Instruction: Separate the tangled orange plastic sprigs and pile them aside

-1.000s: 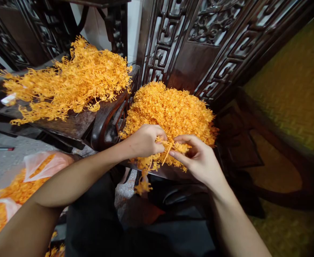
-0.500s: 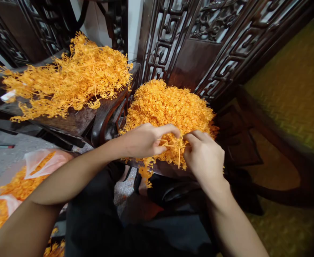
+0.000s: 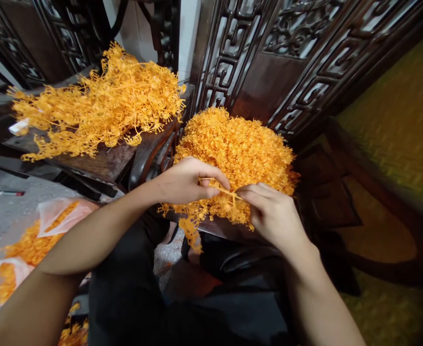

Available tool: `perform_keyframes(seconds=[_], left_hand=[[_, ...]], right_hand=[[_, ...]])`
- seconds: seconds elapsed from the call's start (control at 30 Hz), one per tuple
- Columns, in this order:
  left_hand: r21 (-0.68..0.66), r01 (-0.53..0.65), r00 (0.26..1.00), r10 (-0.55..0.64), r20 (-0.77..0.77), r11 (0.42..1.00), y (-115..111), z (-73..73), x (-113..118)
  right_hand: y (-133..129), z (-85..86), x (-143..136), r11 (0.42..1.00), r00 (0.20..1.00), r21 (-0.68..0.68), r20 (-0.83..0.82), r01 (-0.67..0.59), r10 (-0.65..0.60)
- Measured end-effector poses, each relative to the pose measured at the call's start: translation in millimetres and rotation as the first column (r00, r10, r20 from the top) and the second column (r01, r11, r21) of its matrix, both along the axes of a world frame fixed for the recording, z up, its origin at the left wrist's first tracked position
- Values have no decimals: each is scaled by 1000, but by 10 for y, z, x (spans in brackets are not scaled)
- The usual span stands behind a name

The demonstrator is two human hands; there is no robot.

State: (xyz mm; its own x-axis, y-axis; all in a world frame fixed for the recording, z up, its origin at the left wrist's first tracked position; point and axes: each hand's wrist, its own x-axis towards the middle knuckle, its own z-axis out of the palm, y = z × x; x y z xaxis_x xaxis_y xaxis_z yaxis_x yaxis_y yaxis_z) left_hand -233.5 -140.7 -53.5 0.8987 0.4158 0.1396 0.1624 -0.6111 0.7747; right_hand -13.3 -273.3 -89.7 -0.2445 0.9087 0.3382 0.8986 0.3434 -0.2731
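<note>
A thin yellow-orange plastic flower stem (image 3: 228, 193) stretches between my two hands, in front of a heaped pile of similar plastic pieces (image 3: 236, 149). My left hand (image 3: 187, 181) has its thumb and fingers curled round the stem's left part. My right hand (image 3: 274, 211) pinches its other end between thumb and fingertips. Both hands are over the pile's near edge, where a small cluster of pieces (image 3: 189, 228) hangs down. The far fingers of my right hand are partly hidden behind the knuckles.
Another loose heap of plastic stems (image 3: 106, 103) lies on a dark wooden seat (image 3: 106, 166) at left. A translucent bag (image 3: 58, 218) of orange pieces stands below it. Carved dark wooden chair backs (image 3: 269, 86) rise behind. A thin stick (image 3: 2, 192) lies on the floor.
My left hand has shifted slightly left and my right hand slightly down. The stem that hung downward between them now slants across. The whole view has moved a little.
</note>
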Motion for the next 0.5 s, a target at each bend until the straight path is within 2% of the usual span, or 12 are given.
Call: perform_keyframes(seconds=[0.1, 0.13, 0.2, 0.23, 0.3, 0.37, 0.43, 0.5], left_hand=[[108, 0, 999, 6, -49, 994, -36, -2, 1], [140, 5, 998, 4, -67, 990, -44, -10, 1], [199, -4, 995, 24, -99, 980, -46, -35, -7], [226, -16, 993, 41, -110, 974, -39, -51, -14], [261, -39, 991, 70, -111, 965, -17, -80, -34], [259, -42, 992, 71, -101, 965, 2, -101, -55], [281, -30, 992, 64, -113, 959, 8, -117, -72], [402, -20, 982, 95, -166, 916, 2, -139, -77]], right_hand=[[28, 24, -56, 979, 943, -86, 298, 185, -151], [31, 38, -66, 966, 923, -83, 324, 246, -207], [21, 67, -60, 953, 937, -102, 241, 284, -253], [9, 79, -46, 957, 959, -130, 149, 260, -240], [-21, 90, -9, 971, 985, -197, -80, 136, -155], [-44, 77, 13, 966, 967, -257, -250, -12, -55], [-47, 42, 6, 948, 951, -307, -308, -87, -12], [-30, 1, -17, 945, 953, -319, -302, -75, -26]])
